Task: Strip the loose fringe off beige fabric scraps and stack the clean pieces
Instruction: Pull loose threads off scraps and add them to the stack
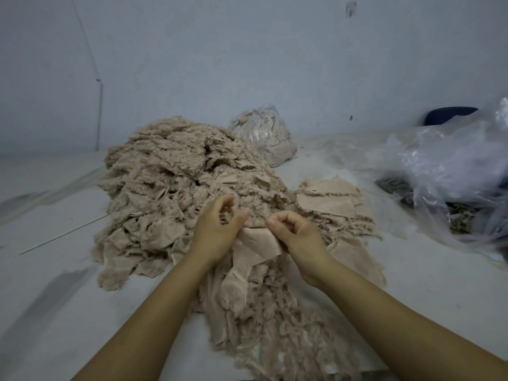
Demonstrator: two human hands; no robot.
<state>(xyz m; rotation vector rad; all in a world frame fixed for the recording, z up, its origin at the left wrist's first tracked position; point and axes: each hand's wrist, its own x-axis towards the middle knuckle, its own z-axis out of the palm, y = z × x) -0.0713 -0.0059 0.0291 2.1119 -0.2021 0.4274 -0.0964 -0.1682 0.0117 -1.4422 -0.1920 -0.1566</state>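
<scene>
Pale blue-grey walls enclose a dusty light work surface (357, 284) on which the sorting takes place. A large heap of fringed beige scraps (170, 182) occupies the centre-left, running from mid-distance toward the near edge; a flatter stack of clean pieces (332, 204) lies just right of it. At the far side of the heap sits a clear bag of beige material (264, 136), and crumpled clear plastic sheeting (453, 171) fills the right edge. The scrap in hand (258, 246) rests on the near slope of the heap, between both hands. The left hand (217, 229) is loosely curled, thumb toward the fingers, with a tuft of fringe apparently caught inside; the right hand (297, 232) is curled, thumb and forefinger pinching the scrap's upper edge. The step in hand appears to be the stripping of fringe from this piece. The next move likely calls for the right hand to anchor the cloth while the left draws the loose threads away, before the piece goes rightward onto the stack.
</scene>
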